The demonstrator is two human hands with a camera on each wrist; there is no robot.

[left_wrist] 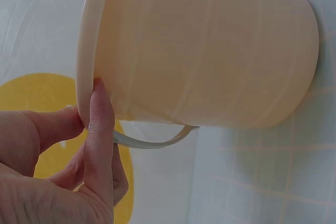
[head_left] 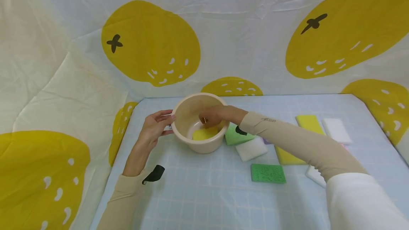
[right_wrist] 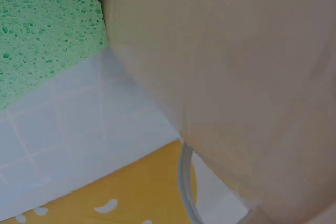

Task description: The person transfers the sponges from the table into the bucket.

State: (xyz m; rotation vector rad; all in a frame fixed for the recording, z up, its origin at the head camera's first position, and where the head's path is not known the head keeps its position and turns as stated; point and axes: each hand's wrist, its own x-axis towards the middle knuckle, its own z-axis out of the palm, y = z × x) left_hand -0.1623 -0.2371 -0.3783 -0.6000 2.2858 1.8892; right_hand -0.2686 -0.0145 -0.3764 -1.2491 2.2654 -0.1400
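A round, smooth plastic bucket point(head_left: 204, 147) sits on checked cloth point(head_left: 191, 191). Left hand point(head_left: 154, 127) pinches its rim. Right hand point(head_left: 213, 115) reaches inside, fingers bent, over the bucket's flat yellow sponge point(head_left: 202, 135); grip unclear. Right of the bucket: porous pale-green sponge point(head_left: 235, 137). In front: bare cloth.

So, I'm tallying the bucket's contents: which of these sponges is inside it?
The yellow sponge by the right hand: it alone shows inside the beige bucket. The others in view, like the dark green sponge, lie outside on the blue surface.
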